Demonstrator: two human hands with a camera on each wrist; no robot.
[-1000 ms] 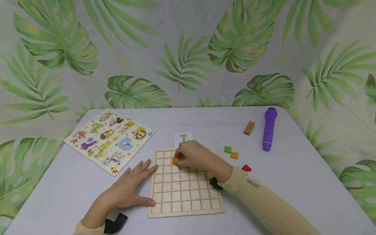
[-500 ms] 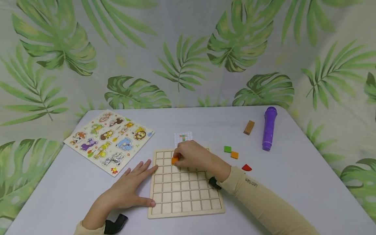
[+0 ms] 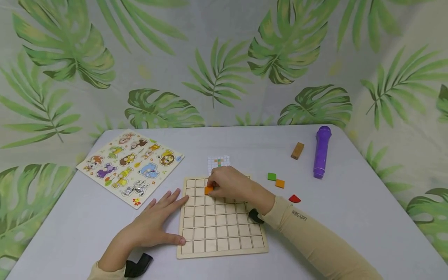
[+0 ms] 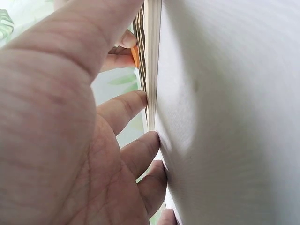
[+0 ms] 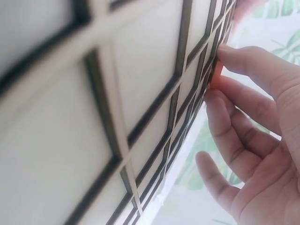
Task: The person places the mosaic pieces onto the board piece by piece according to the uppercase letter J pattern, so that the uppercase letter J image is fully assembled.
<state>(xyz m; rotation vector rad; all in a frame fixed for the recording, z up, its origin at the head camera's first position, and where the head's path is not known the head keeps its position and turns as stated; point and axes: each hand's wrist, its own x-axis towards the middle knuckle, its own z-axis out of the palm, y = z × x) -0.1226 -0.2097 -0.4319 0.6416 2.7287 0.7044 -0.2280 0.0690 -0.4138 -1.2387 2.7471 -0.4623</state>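
Note:
My right hand (image 3: 231,183) pinches an orange square tile (image 3: 208,191) between thumb and fingers, near the upper left of a wooden grid board (image 3: 216,232). In the right wrist view the orange tile (image 5: 216,75) is against the board's face; whether it sits fully in a cell cannot be told. My left hand (image 3: 152,223) lies spread at the board's left side, its thumb and index fingertip touching the edge. In the left wrist view those fingers (image 4: 129,110) are straight along the board's side. Part of the upper board is hidden by my right hand.
Behind the board lies a small pattern card (image 3: 214,162), partly covered. To the right are a green tile (image 3: 272,176), another orange tile (image 3: 280,183), a red wedge (image 3: 294,198), a wooden block (image 3: 297,151) and a purple microphone-shaped toy (image 3: 321,151). An animal puzzle board (image 3: 130,167) lies left.
Very little differs. The orange tile shifts slightly on the board in my right hand's pinch, while my left hand stays at the board's edge.

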